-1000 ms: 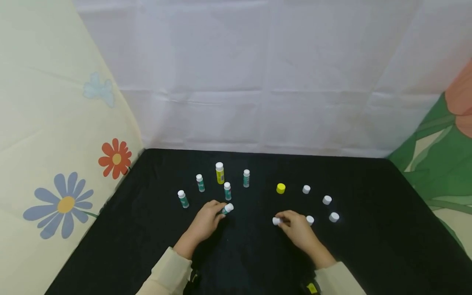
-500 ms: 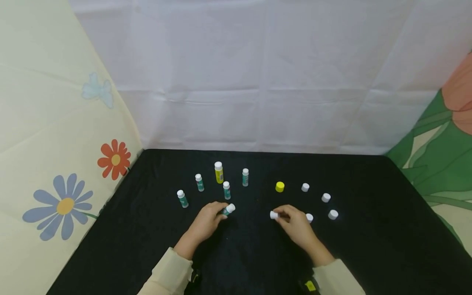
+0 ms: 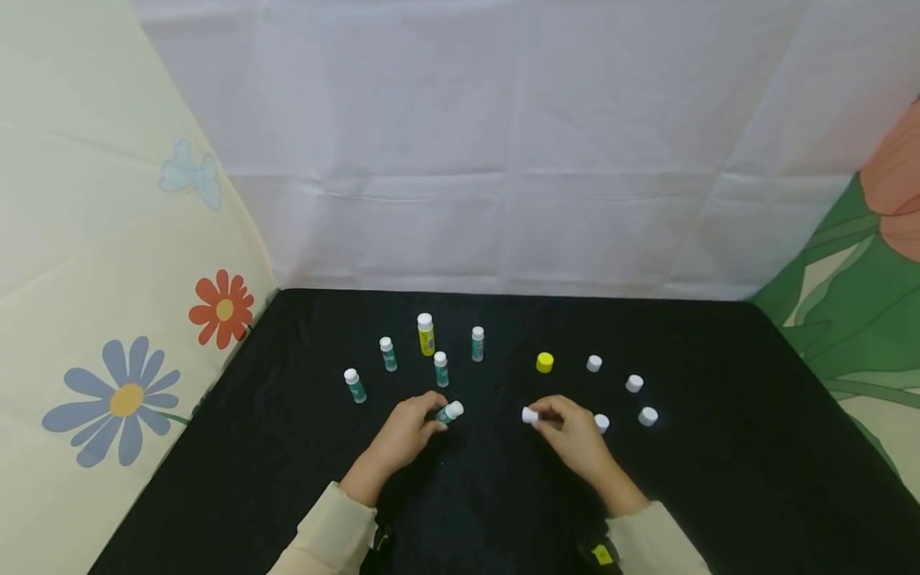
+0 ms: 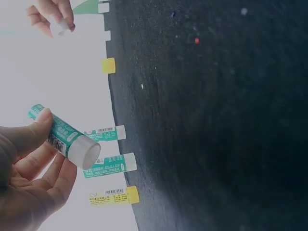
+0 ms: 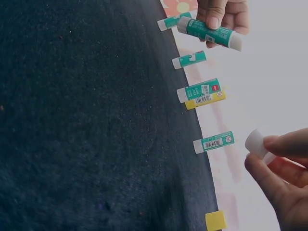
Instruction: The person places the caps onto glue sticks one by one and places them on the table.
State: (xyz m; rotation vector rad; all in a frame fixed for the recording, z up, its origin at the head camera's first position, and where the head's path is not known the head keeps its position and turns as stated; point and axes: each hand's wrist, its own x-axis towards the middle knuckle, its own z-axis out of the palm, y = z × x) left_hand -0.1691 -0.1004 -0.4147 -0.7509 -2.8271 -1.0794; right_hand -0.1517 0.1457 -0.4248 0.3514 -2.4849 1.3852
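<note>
The left hand [image 3: 404, 433] pinches a green glue stick [image 3: 450, 412] between thumb and fingers, tilted, its white end toward the right. In the left wrist view, this glue stick [image 4: 64, 134] lies across the fingers of the left hand [image 4: 31, 175]. A small white cap [image 3: 529, 415] is pinched by the right hand [image 3: 577, 442], held apart from the glue stick. The right wrist view shows the cap [image 5: 256, 141] between thumb and fingertips of the right hand [image 5: 288, 178].
On the black table [image 3: 474, 511] stand several green glue sticks, one at the left [image 3: 355, 386], and a yellow one [image 3: 426, 335]. Toward the right sit a yellow cap [image 3: 545, 362] and several white caps, one beyond the right hand [image 3: 648, 416]. A white cloth [image 3: 503, 160] hangs behind.
The right hand has moved a little left and away from the body with the white cap. The glue stick in the left hand has shifted slightly right and is tilted more toward level.
</note>
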